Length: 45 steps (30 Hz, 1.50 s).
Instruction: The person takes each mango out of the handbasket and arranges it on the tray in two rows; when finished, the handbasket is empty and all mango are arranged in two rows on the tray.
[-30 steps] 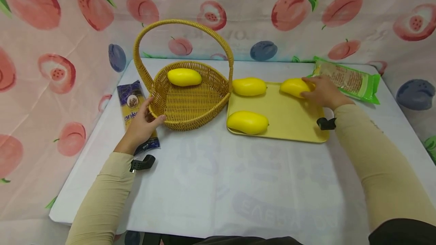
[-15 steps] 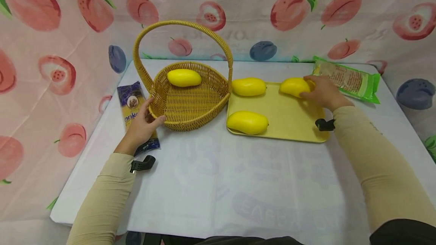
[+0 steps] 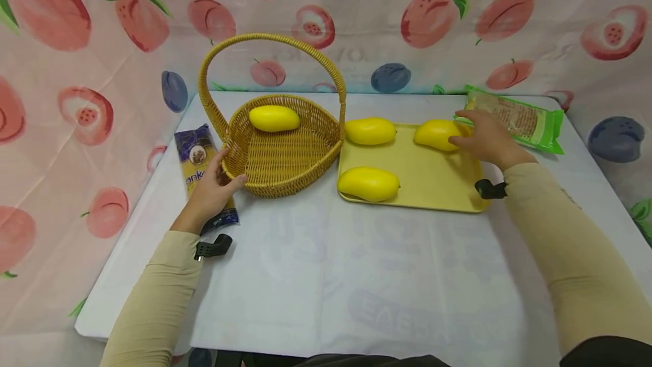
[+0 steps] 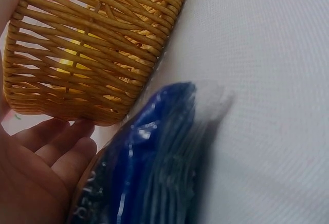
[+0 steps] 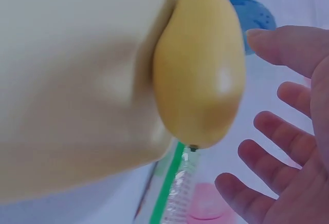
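Note:
My left hand (image 3: 211, 188) holds the near left side of a yellow wicker basket (image 3: 285, 183), thumb on one side and fingers on the other. One yellow mango (image 3: 274, 118) lies inside toward the back. My right hand (image 3: 489, 140) is beside the mango (image 3: 436, 135) at the tray's far right. In the right wrist view its fingers (image 5: 277, 126) are spread and apart from this mango (image 5: 200, 64). Two more mangoes lie on the pale yellow tray (image 3: 433, 186), one at the back left (image 3: 370, 131) and one at the front left (image 3: 369, 184).
A blue and gold packet (image 3: 196, 154) lies left of the basket, partly under my left forearm. Behind my right hand, a green-edged packet (image 3: 530, 123) sits at the table's back right. A fruit-print cloth (image 3: 367, 21) hangs behind the white table (image 3: 316, 276).
My right hand's fingers have drawn slightly away to the right from the far right mango. The view has tilted a little; my left hand and the basket hold their place.

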Available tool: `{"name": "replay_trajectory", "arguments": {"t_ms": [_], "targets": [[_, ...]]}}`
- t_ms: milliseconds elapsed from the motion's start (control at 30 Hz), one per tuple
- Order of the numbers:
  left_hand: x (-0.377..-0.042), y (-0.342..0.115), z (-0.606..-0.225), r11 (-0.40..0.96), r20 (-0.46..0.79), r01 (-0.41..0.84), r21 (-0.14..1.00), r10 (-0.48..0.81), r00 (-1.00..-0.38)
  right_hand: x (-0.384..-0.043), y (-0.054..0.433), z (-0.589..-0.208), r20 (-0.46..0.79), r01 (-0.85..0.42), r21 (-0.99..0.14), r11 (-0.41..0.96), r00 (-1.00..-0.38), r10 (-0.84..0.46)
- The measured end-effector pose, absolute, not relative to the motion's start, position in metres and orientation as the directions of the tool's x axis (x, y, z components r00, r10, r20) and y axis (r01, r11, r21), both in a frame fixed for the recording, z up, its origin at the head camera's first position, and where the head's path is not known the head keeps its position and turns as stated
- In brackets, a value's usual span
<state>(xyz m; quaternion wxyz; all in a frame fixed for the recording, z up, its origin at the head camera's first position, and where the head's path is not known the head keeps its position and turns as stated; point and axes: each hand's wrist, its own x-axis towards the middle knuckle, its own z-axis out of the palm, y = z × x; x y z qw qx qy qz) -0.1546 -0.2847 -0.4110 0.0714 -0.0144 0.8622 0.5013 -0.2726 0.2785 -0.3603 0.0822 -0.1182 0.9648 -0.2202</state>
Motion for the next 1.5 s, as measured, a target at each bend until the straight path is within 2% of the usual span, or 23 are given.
{"name": "replay_trajectory", "arguments": {"t_ms": [200,467,733,933,1133,1300,1500], "targets": [[-0.153,-0.285,-0.411,0.491,-0.133,-0.094,0.866,0.046,-0.99,-0.262,0.272,-0.353,-0.076,-0.227,-0.449,0.864,-0.954,-0.29],[-0.154,-0.284,-0.411,0.483,-0.121,-0.089,0.871,0.036,-0.992,-0.244,0.244,-0.343,0.038,-0.349,-0.426,0.835,-0.929,-0.368],[-0.154,-0.283,-0.411,0.495,-0.123,-0.09,0.864,0.034,-0.992,-0.226,0.204,-0.342,0.082,-0.472,-0.478,0.741,-0.864,-0.497],[-0.154,-0.283,-0.411,0.491,-0.123,-0.086,0.867,0.044,-0.991,-0.218,0.17,-0.34,0.086,-0.561,-0.476,0.677,-0.796,-0.599],[-0.154,-0.283,-0.409,0.482,-0.129,-0.091,0.871,0.047,-0.99,-0.215,0.136,-0.332,0.078,-0.619,-0.48,0.621,-0.736,-0.673],[-0.152,-0.284,-0.41,0.483,-0.106,-0.071,0.873,0.045,-0.993,-0.218,0.105,-0.332,0.118,-0.668,-0.501,0.551,-0.683,-0.72],[-0.153,-0.284,-0.411,0.484,-0.105,-0.065,0.873,0.055,-0.993,-0.224,0.067,-0.338,0.093,-0.662,-0.524,0.535,-0.669,-0.737]]}}
